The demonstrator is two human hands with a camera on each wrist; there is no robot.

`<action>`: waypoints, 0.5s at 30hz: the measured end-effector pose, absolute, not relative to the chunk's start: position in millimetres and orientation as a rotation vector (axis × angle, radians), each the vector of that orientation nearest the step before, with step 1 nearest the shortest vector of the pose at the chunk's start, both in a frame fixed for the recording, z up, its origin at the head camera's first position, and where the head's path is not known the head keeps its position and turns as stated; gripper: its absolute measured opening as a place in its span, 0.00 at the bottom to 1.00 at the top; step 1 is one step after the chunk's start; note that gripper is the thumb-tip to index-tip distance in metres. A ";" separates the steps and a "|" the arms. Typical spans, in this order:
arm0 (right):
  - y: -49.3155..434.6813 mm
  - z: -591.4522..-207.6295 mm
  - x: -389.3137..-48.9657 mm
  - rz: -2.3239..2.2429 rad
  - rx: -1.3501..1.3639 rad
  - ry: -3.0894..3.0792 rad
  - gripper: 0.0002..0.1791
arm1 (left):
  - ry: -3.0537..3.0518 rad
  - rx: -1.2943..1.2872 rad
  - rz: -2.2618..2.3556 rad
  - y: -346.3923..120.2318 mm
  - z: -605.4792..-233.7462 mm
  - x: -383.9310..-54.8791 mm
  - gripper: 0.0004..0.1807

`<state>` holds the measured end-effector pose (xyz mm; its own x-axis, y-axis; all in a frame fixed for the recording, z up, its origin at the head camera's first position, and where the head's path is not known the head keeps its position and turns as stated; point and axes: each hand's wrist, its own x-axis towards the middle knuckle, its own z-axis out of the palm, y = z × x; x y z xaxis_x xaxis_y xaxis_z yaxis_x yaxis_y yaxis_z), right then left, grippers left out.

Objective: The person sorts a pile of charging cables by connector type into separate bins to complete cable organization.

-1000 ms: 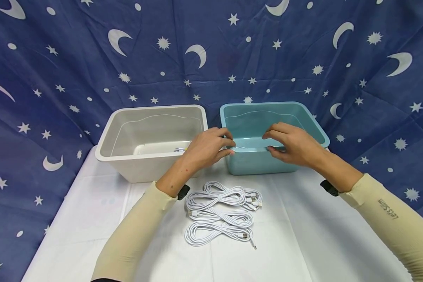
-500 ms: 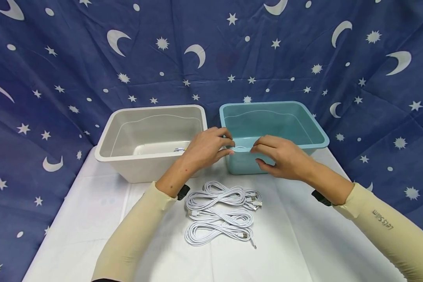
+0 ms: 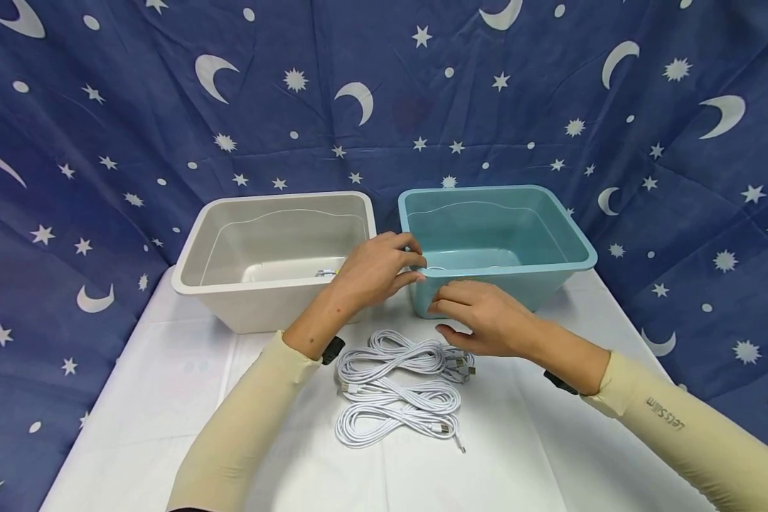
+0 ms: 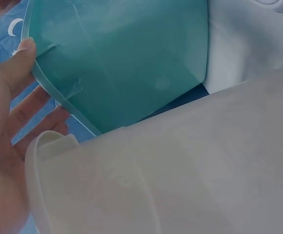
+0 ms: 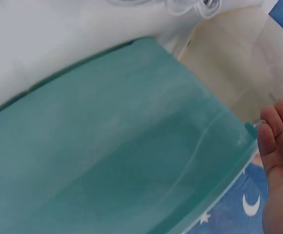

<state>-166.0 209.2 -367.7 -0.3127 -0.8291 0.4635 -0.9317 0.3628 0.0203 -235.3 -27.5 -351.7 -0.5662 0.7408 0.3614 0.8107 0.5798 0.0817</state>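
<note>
In the head view my left hand (image 3: 379, 264) rests at the near left corner of the teal bin (image 3: 525, 269). Its thumb (image 4: 25, 48) touches the rim in the left wrist view, and the other fingers lie loosely bent beside it, pinching nothing that I can see. My right hand (image 3: 486, 316) hovers in front of the bin's near wall, fingers loosely curled around nothing. Below both hands, white USB cables (image 3: 402, 416), coiled in figure-eight bundles, lie on the table. A bit of white cable (image 3: 435, 268) shows inside the teal bin; most of that floor edge is hidden.
Left of the teal bin stands a pale grey bin (image 3: 262, 288); a small metallic and white object (image 3: 325, 272) lies inside, partly hidden by its rim. White cloth (image 3: 486, 455) covers the table. Behind hangs a blue curtain (image 3: 384, 156) with moons and stars.
My right hand has come out from over the teal bin, moving left and toward me to just above the cables. My left hand stays at the bin's corner.
</note>
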 end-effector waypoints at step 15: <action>172.7 -407.1 -164.1 0.383 1.612 -2.253 0.13 | -2.485 -1.280 -0.396 -30.5 -352.7 -234.8 0.14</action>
<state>-164.1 172.7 -407.1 -0.2966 -0.8550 0.4255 -0.9475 0.3190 -0.0195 -234.8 -30.5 -352.7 -0.5489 0.7342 0.3996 0.8221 0.5607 0.0991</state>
